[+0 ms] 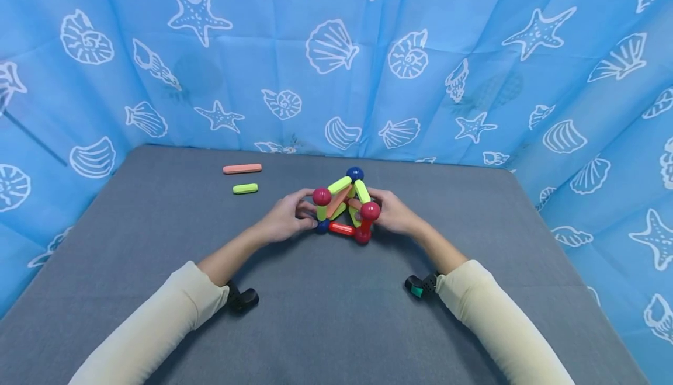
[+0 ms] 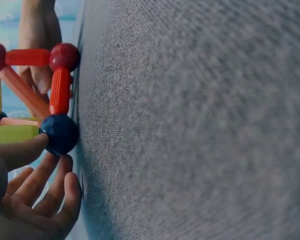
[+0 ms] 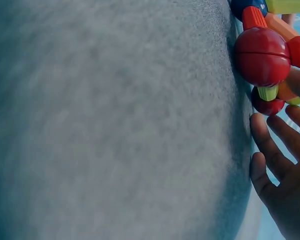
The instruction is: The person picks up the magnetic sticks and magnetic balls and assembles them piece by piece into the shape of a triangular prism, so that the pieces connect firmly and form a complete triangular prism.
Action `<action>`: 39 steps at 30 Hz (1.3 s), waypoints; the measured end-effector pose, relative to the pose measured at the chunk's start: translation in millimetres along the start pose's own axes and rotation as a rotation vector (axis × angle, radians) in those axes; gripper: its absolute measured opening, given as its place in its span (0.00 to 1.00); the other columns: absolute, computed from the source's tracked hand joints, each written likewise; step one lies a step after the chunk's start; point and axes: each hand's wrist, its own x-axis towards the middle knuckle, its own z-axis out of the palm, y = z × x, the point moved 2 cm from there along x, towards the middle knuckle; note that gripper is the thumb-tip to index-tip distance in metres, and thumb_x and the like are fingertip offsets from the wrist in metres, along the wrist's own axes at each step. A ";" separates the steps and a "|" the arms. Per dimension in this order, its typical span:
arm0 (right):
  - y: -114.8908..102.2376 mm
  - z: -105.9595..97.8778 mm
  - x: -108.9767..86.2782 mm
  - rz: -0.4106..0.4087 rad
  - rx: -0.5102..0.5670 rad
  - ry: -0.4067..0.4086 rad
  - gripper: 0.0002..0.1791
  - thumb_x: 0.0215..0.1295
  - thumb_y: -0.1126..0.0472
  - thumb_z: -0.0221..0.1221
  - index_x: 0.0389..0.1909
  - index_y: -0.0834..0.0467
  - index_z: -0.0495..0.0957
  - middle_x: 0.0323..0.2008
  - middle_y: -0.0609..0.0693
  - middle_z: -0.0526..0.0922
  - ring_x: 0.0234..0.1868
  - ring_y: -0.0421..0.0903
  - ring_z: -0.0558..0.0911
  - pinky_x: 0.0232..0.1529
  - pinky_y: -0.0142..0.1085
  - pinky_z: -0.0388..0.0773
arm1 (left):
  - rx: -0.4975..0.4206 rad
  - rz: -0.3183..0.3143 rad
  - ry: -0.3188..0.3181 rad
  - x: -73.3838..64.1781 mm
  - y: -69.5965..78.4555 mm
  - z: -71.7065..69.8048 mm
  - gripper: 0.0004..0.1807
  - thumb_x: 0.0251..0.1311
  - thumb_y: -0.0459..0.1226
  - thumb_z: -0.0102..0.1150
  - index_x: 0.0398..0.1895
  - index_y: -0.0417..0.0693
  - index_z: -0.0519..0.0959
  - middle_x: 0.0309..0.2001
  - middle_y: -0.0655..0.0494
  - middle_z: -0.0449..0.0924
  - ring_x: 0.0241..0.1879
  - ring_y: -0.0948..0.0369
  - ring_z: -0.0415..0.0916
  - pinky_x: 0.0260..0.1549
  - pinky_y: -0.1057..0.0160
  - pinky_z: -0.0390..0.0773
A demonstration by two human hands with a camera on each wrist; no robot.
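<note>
A frame of magnetic building rods and balls (image 1: 342,229) stands on the table between both hands. Green, red and orange rods join its dark blue and red balls. My left hand (image 1: 286,217) is at its left side; the thumb and fingertips pinch the lower blue ball (image 2: 60,135) from opposite sides. At the right side my right hand (image 1: 393,212) holds the frame with thumb and index finger about its rods, partly hidden behind a red ball (image 1: 370,211). The other fingers (image 3: 270,145) of that hand spread beside a rear red ball (image 3: 266,104).
A loose orange rod (image 1: 242,169) and a shorter green rod (image 1: 245,188) lie on the grey table (image 1: 336,326), left of the frame. Behind the table's far edge hangs a blue curtain (image 1: 294,11) with shells and starfish. Dark wrist cameras (image 1: 244,299) sit under both forearms.
</note>
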 end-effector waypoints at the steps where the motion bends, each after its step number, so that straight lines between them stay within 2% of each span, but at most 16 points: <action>1: 0.2 0.5 1.2 -0.002 0.003 -0.001 0.25 0.62 0.65 0.66 0.60 0.64 0.74 0.46 0.58 0.84 0.43 0.50 0.80 0.48 0.43 0.78 | 0.002 0.004 0.000 0.2 0.1 0.2 0.35 0.61 0.28 0.65 0.71 0.42 0.64 0.52 0.44 0.83 0.50 0.52 0.82 0.56 0.49 0.76; 6: 2.4 2.1 4.4 -0.001 0.012 -0.015 0.17 0.65 0.65 0.64 0.54 0.65 0.77 0.42 0.56 0.84 0.40 0.48 0.80 0.48 0.41 0.79 | 0.000 0.006 0.006 0.0 1.0 1.3 0.34 0.61 0.28 0.65 0.70 0.42 0.64 0.53 0.44 0.83 0.50 0.52 0.82 0.57 0.49 0.75; 12: 1.8 2.3 5.5 0.042 0.049 -0.030 0.17 0.68 0.65 0.62 0.55 0.65 0.76 0.44 0.59 0.83 0.44 0.50 0.80 0.53 0.46 0.78 | 0.016 0.004 0.011 -0.9 2.1 1.9 0.34 0.61 0.28 0.64 0.70 0.42 0.64 0.53 0.45 0.82 0.50 0.53 0.82 0.57 0.48 0.75; 15: 1.2 2.2 5.5 0.066 0.045 -0.027 0.18 0.67 0.65 0.63 0.56 0.65 0.76 0.45 0.59 0.82 0.45 0.51 0.80 0.54 0.47 0.77 | 0.026 0.014 0.025 -4.4 1.6 -3.5 0.33 0.62 0.28 0.64 0.70 0.42 0.65 0.53 0.45 0.83 0.50 0.53 0.82 0.55 0.48 0.76; 18: 0.3 2.4 4.8 0.079 0.035 -0.022 0.21 0.66 0.64 0.64 0.57 0.65 0.75 0.47 0.59 0.82 0.45 0.51 0.80 0.55 0.47 0.77 | 0.047 0.037 0.090 -9.9 -0.5 -19.3 0.32 0.62 0.28 0.64 0.69 0.42 0.67 0.52 0.44 0.83 0.50 0.52 0.81 0.53 0.48 0.78; 21: -0.4 2.8 3.8 0.083 0.040 -0.020 0.20 0.66 0.64 0.63 0.58 0.64 0.75 0.47 0.58 0.82 0.45 0.50 0.80 0.55 0.47 0.77 | 0.116 0.061 0.210 -16.1 -7.2 -44.1 0.29 0.61 0.27 0.64 0.66 0.41 0.70 0.51 0.41 0.83 0.50 0.49 0.80 0.50 0.46 0.77; 24: -0.3 3.4 3.0 0.079 0.053 -0.022 0.18 0.69 0.63 0.61 0.57 0.63 0.75 0.45 0.57 0.82 0.44 0.51 0.80 0.54 0.46 0.78 | 0.195 0.036 0.322 -22.1 -19.4 -69.7 0.29 0.60 0.26 0.64 0.65 0.40 0.71 0.51 0.39 0.83 0.51 0.46 0.78 0.50 0.44 0.76; 26: -0.4 3.5 3.3 0.077 0.062 -0.022 0.16 0.70 0.63 0.60 0.56 0.62 0.76 0.44 0.57 0.83 0.43 0.51 0.80 0.52 0.45 0.78 | 0.235 -0.007 0.362 -25.8 -28.8 -84.9 0.29 0.59 0.25 0.64 0.65 0.38 0.71 0.52 0.38 0.82 0.53 0.44 0.77 0.51 0.43 0.75; 29: -0.4 3.4 3.6 0.075 0.065 -0.022 0.15 0.71 0.62 0.59 0.55 0.62 0.77 0.42 0.56 0.83 0.42 0.51 0.80 0.51 0.43 0.78 | 0.266 -0.079 0.372 -30.1 -40.8 -100.0 0.30 0.59 0.25 0.65 0.66 0.36 0.70 0.54 0.36 0.80 0.57 0.42 0.75 0.54 0.42 0.73; 33: -0.6 3.6 3.8 0.067 0.069 -0.028 0.16 0.71 0.63 0.59 0.56 0.63 0.76 0.43 0.57 0.83 0.43 0.50 0.80 0.51 0.43 0.78 | 0.297 -0.139 0.361 -31.7 -50.5 -110.1 0.29 0.61 0.26 0.64 0.66 0.36 0.69 0.59 0.34 0.75 0.61 0.41 0.70 0.57 0.41 0.69; 39: -1.1 3.5 4.5 0.079 0.055 -0.022 0.17 0.68 0.64 0.62 0.56 0.64 0.76 0.45 0.58 0.83 0.44 0.51 0.80 0.52 0.46 0.78 | 0.276 -0.138 0.359 -27.8 -60.2 -119.4 0.25 0.64 0.27 0.59 0.65 0.37 0.70 0.57 0.35 0.77 0.58 0.41 0.72 0.54 0.40 0.71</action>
